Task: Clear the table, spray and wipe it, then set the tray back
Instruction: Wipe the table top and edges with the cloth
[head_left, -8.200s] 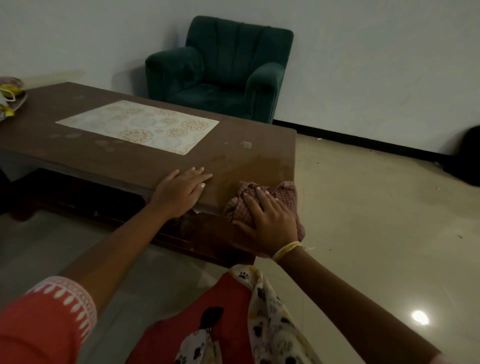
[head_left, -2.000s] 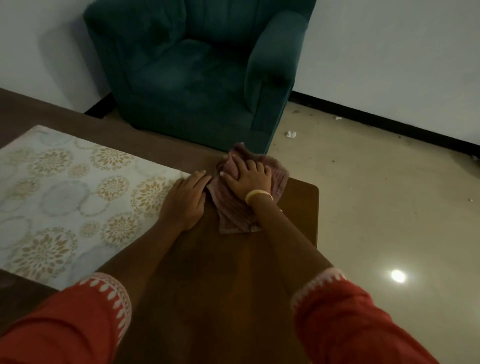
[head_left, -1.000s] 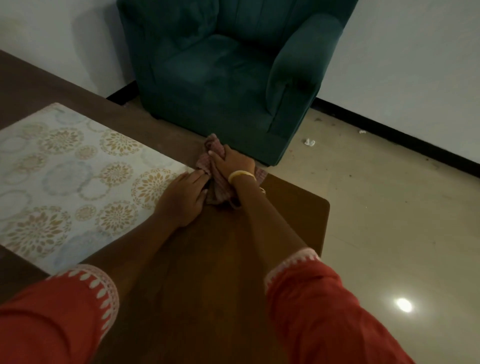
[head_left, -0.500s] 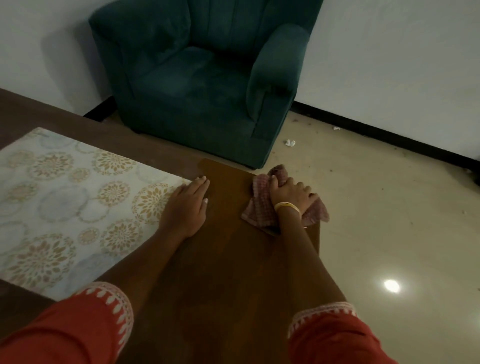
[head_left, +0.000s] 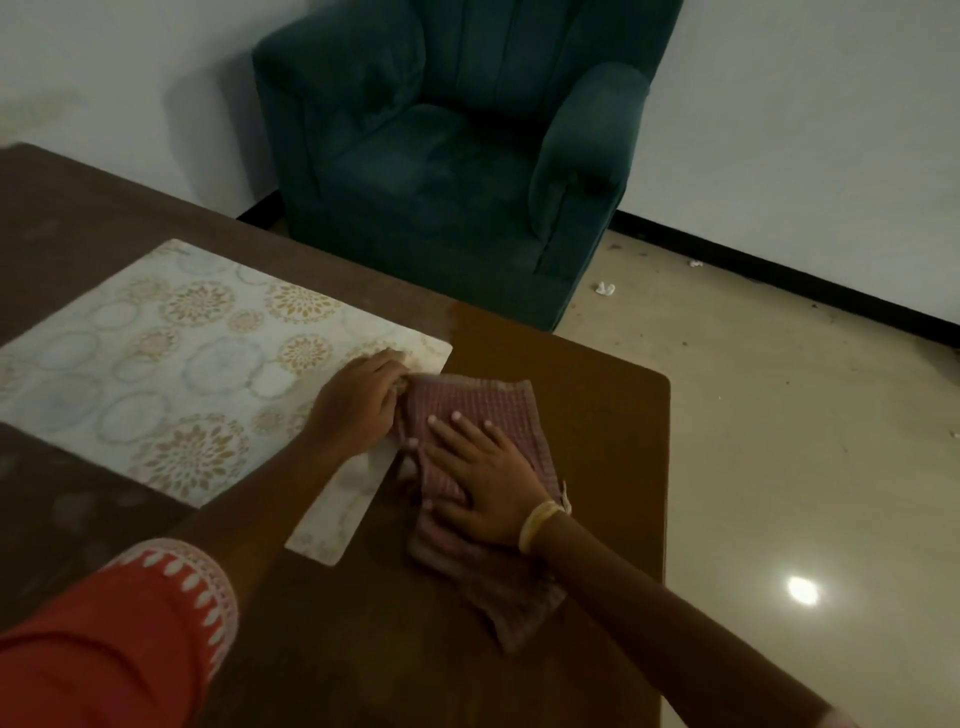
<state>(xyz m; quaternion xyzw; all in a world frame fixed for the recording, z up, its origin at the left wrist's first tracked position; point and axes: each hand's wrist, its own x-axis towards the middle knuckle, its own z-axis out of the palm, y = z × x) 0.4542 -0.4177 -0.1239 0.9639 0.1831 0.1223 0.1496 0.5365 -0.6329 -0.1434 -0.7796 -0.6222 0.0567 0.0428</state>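
Now the right hand (head_left: 483, 467) lies flat, fingers spread, pressing the cloth (head_left: 467, 415) on the table (head_left: 597, 395) — beside it the left hand (head_left: 358, 405), fingers together, rests on the mat (head_left: 156, 358) edge — touching the cloth

The table (head_left: 597, 374) runs out of view at the left and bottom edges, so its full length is lost. The patterned mat (head_left: 171, 364) is cut off at the left too, and its right edge hides under the left hand (head_left: 358, 410) (whose fingertips are tucked out of sight at the cloth). Much of the cloth (head_left: 483, 410) lies beneath the right hand (head_left: 483, 478) and forearm. The armchair (head_left: 457, 156) loses its top at the frame's upper edge. Small white scraps (head_left: 604, 288) on the floor are too tiny to identify.
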